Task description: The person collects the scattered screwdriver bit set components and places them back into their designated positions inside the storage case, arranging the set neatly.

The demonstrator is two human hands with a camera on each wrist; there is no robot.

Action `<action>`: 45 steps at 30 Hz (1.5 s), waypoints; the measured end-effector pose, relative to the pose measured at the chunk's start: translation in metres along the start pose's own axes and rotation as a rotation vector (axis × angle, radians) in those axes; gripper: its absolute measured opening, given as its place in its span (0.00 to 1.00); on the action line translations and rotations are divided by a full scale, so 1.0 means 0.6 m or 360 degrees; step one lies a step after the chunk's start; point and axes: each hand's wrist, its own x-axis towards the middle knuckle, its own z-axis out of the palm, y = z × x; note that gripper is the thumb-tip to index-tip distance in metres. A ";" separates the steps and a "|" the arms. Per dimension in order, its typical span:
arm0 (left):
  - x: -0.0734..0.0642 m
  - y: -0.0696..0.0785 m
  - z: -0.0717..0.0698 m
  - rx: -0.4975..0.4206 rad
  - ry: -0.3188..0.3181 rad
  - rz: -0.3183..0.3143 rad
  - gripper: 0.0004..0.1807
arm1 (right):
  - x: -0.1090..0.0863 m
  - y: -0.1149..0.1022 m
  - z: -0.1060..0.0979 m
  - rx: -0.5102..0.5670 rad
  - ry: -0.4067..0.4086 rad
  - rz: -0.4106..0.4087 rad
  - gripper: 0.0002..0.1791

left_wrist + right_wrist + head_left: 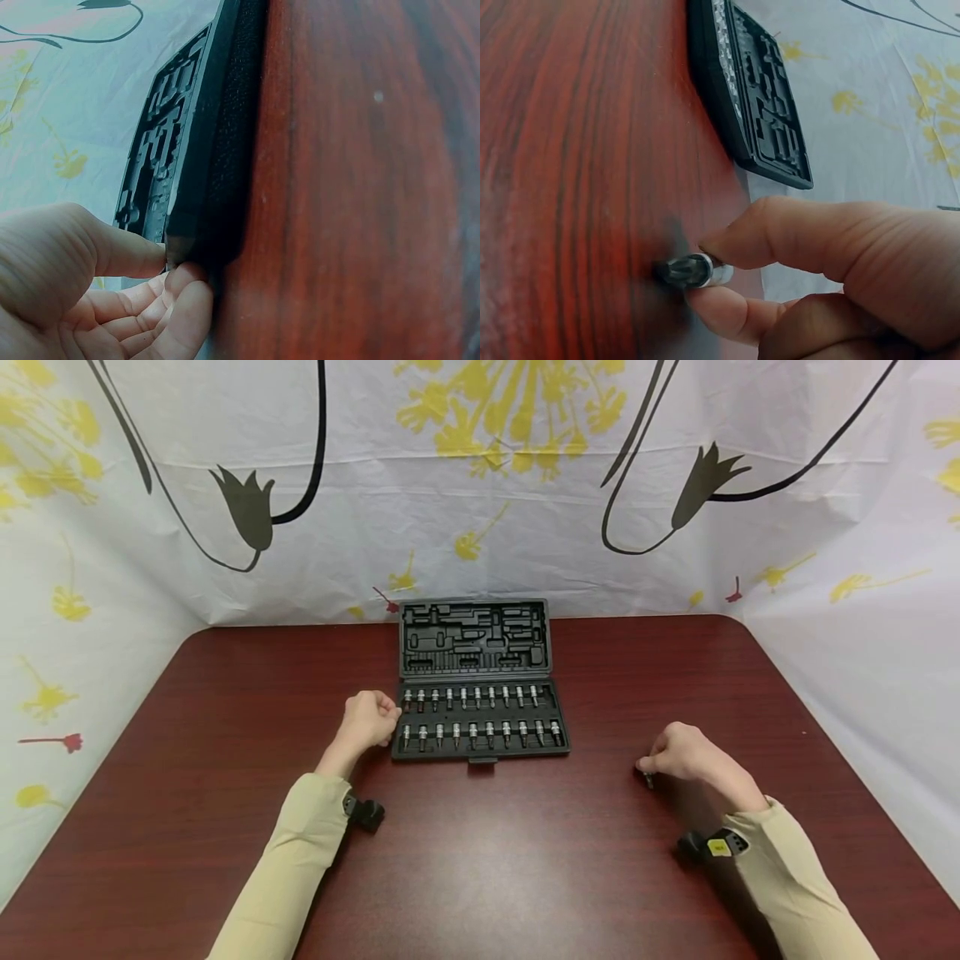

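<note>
An open black plastic case [480, 716] lies on the table with two rows of silver bit sockets [474, 732] in its front half. My left hand [369, 718] is at the case's left side. In the left wrist view its thumb [131, 253] and fingers [191, 300] pinch the case's edge at a corner. Well to the right of the case, my right hand [678, 752] pinches a bit socket [694, 271] between thumb and fingertip. That socket has a silver collar and a dark fluted tip, held close over the tabletop.
The case's raised lid [476, 639] has moulded recesses. Behind the dark red wooden table [480, 860] hangs a white cloth [345, 568] with yellow and grey flower prints. A black camera [367, 815] is strapped to the left wrist, and another [693, 847] to the right.
</note>
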 end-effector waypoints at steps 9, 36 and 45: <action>0.001 0.002 -0.002 0.0001 -0.0020 -0.0004 0.06 | 0.027 -0.007 -0.020 0.0102 -0.0020 0.0013 0.15; 0.002 -0.004 0.001 -0.0033 -0.0022 -0.0047 0.06 | 0.155 -0.078 -0.009 0.0586 -0.0044 0.0015 0.15; 0.002 -0.003 0.003 -0.0037 0.0002 -0.0033 0.06 | 0.195 -0.097 0.005 0.0574 0.0081 0.0056 0.17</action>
